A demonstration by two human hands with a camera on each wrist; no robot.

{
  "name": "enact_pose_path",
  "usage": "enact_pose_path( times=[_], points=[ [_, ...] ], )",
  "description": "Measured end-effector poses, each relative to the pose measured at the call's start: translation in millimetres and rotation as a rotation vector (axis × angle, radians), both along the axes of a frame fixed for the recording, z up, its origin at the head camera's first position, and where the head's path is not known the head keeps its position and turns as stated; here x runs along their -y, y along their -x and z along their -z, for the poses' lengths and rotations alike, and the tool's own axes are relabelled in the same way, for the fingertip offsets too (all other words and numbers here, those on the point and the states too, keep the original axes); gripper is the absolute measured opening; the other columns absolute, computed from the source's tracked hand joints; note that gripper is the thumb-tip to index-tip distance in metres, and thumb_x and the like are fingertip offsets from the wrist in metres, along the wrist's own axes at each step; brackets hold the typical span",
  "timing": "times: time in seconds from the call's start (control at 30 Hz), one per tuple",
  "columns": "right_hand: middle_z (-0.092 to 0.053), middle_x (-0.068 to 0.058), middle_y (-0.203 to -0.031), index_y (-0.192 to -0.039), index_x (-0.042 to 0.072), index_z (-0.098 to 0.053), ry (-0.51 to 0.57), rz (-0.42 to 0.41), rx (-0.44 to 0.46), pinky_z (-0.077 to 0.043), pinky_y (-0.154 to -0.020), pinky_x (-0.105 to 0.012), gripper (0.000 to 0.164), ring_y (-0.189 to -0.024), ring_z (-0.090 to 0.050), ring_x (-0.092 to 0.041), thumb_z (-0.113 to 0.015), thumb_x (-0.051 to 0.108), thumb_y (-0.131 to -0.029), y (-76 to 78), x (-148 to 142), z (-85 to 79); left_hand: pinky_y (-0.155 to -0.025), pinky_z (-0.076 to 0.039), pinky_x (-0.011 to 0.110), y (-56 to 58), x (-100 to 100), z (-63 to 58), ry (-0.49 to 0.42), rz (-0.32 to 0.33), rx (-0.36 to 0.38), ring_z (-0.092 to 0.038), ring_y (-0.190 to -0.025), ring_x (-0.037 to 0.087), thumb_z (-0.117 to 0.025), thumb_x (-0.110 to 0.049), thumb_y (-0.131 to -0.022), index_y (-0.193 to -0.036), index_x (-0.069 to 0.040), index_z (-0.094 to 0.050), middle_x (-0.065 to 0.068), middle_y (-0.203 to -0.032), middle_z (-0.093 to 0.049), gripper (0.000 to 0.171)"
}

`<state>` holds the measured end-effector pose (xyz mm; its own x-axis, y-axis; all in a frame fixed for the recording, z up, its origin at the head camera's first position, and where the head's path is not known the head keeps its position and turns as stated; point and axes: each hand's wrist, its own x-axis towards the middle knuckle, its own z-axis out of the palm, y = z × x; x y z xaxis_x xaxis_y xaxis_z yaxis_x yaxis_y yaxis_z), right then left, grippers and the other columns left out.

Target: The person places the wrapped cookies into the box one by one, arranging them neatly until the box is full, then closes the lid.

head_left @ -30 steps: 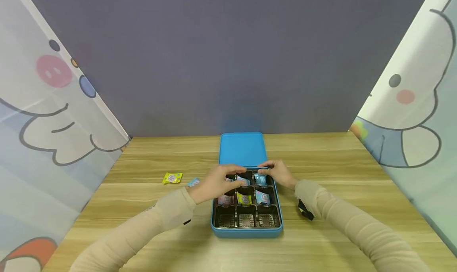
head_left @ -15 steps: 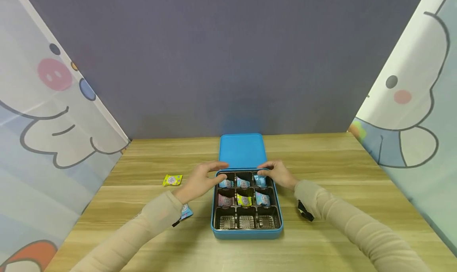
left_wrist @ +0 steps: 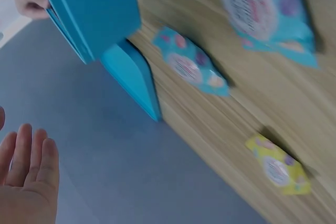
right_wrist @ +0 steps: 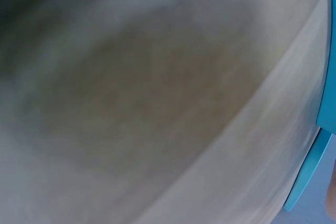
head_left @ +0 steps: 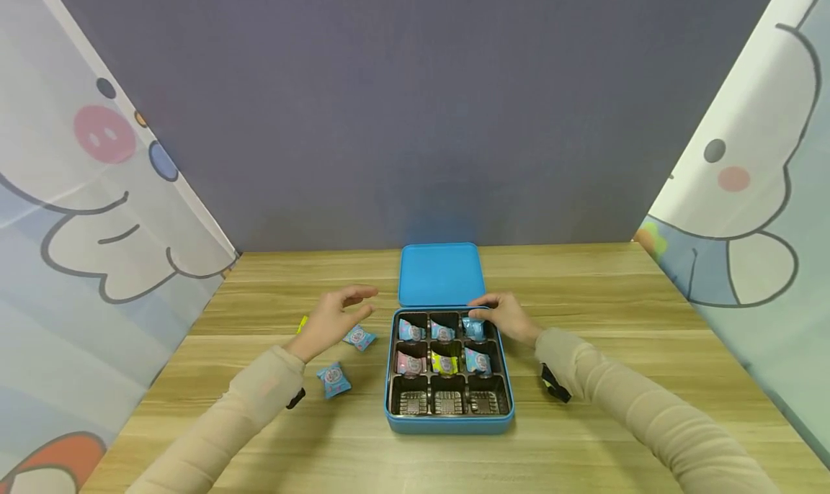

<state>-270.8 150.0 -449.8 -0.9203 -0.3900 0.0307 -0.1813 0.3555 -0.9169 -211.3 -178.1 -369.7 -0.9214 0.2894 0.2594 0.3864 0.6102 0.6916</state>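
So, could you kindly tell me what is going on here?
A person is working at an open blue box of wrapped packets: the back and middle rows hold one packet per compartment, the front row none. The right hand rests at the box's back right corner; its exact grip is unclear. The left hand, holding nothing, hovers near two loose blue packets and a yellow packet on the table.

On the counter (head_left: 596, 285), a box (head_left: 449, 426) sits before its lid (head_left: 441, 274); six candies (head_left: 444, 333) fill its back and middle rows, three loose candies (head_left: 333, 380) lie left.
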Motion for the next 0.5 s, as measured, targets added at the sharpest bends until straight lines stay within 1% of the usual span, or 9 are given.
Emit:
enact_pose_path(
  times=[0.13,0.27,0.37,0.5],
  points=[
    [-0.061,-0.016,-0.113,-0.110,0.005,-0.066,-0.004,0.001,0.013,-0.050,-0.086,-0.032,0.031,-0.107,-0.055,-0.033,-0.067,0.021,-0.084,0.6,0.2,-1.5,-0.096,-0.047,0.041,4.8,13.6,1.7,-0.010,-0.024,0.025,-0.056,-0.112,0.028,-0.062,-0.014,-0.088,-0.119,-0.006,-0.060,0.011,-0.120,-0.061,0.033],
    [-0.061,-0.015,-0.113,-0.110,0.005,-0.066,-0.022,0.010,0.010,-0.050,-0.086,-0.032,0.031,-0.106,-0.055,-0.032,-0.067,0.022,-0.084,3.0,0.8,-2.2,-0.097,-0.046,0.043,8.6,25.6,-1.1,-0.014,-0.048,0.041,-0.055,-0.114,0.032,-0.061,-0.014,-0.089,-0.122,-0.005,-0.057,0.013,-0.122,-0.059,0.035],
    [-0.061,-0.017,-0.112,-0.110,0.002,-0.066,-0.020,-0.001,-0.009,-0.051,-0.086,-0.032,0.032,-0.105,-0.055,-0.033,-0.066,0.020,-0.084,3.7,0.5,-1.8,-0.098,-0.045,0.045,9.8,33.0,-3.4,-0.026,-0.055,0.047,-0.053,-0.115,0.034,-0.061,-0.013,-0.089,-0.123,-0.004,-0.056,0.016,-0.123,-0.058,0.036],
    [-0.061,-0.019,-0.110,-0.109,0.000,-0.066,-0.002,-0.009,-0.009,-0.051,-0.085,-0.032,0.031,-0.104,-0.055,-0.034,-0.066,0.018,-0.084,2.4,0.5,-1.3,-0.098,-0.044,0.046,11.0,45.3,-1.6,-0.020,-0.056,0.079,-0.052,-0.115,0.035,-0.060,-0.018,-0.090,-0.124,-0.005,-0.055,0.016,-0.124,-0.057,0.037]
  ],
)
